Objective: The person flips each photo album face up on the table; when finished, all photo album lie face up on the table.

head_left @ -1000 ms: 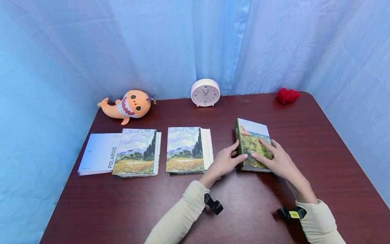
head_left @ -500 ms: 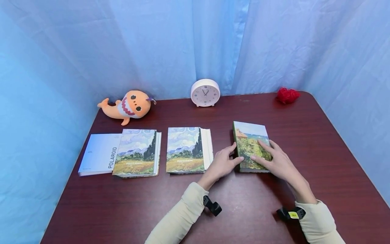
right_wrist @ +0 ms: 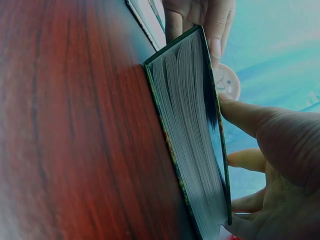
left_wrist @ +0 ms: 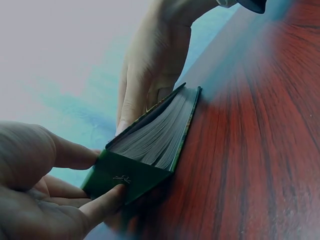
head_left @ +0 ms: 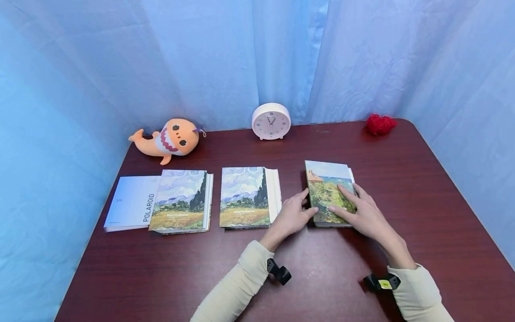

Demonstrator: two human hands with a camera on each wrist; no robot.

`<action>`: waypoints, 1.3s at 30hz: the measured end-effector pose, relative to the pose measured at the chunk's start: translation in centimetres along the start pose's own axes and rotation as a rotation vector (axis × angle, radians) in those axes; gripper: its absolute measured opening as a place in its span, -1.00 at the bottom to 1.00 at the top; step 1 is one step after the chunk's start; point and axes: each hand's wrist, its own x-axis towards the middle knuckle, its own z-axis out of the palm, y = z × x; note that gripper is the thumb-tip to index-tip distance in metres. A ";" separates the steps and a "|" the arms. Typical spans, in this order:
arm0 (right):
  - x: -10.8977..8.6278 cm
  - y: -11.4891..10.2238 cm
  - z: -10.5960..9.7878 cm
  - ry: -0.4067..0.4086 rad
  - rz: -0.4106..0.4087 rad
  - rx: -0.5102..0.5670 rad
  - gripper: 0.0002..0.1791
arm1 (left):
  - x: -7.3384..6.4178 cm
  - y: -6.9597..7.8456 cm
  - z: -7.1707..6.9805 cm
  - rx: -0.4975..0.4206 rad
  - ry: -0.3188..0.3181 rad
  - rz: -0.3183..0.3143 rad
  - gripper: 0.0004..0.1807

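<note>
A thick photo album point(head_left: 322, 190) with a painted garden-and-sea cover lies flat on the right half of the table. My left hand point(head_left: 290, 215) is at its green spine point(left_wrist: 142, 175), fingertips touching that side. Spread over the cover is my right hand point(head_left: 367, 213), its thumb and fingers resting on the painting near the right edge. White pages point(right_wrist: 182, 110) show between the covers in the right wrist view. Left of my left hand lies a second album point(head_left: 243, 197) with a wheat-field cover; a matching album point(head_left: 179, 201) lies farther left.
A blue POLAROID album point(head_left: 130, 201) lies at the far left, partly beneath its neighbour. Along the back of the brown table point(head_left: 161, 277) sit an orange shark plush point(head_left: 183, 138), a white clock point(head_left: 271, 121) and a red yarn bundle point(head_left: 380, 124). Blue curtains point(head_left: 209, 58) surround the table.
The garden-cover album has shifted left and turned straighter, its spine less visible from above. Both hands have moved slightly left with it, staying at its sides.
</note>
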 end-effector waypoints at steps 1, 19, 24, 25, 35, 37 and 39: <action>0.0 -0.1 0.0 0.001 -0.002 -0.003 -0.10 | 0.0 -0.1 0.0 -0.008 0.002 -0.002 -0.30; -0.2 -0.7 0.8 0.012 -0.055 -0.029 -0.14 | -0.8 -1.3 -0.2 -0.166 0.052 -0.039 -0.32; -0.1 -0.7 0.9 0.017 -0.063 -0.041 -0.14 | -0.9 -1.4 0.0 -0.189 0.060 -0.042 -0.33; -0.1 -0.7 1.0 0.017 -0.063 -0.043 -0.14 | -0.9 -1.5 0.0 -0.192 0.063 -0.042 -0.33; 0.0 -0.7 1.2 0.017 -0.068 -0.055 -0.15 | -1.0 -1.7 0.1 -0.258 0.067 -0.056 -0.35; 0.0 -0.7 1.2 0.017 -0.071 -0.057 -0.15 | -1.0 -1.8 0.1 -0.269 0.068 -0.055 -0.35; 0.0 -0.7 1.2 0.018 -0.073 -0.060 -0.15 | -1.0 -1.8 0.1 -0.278 0.068 -0.058 -0.35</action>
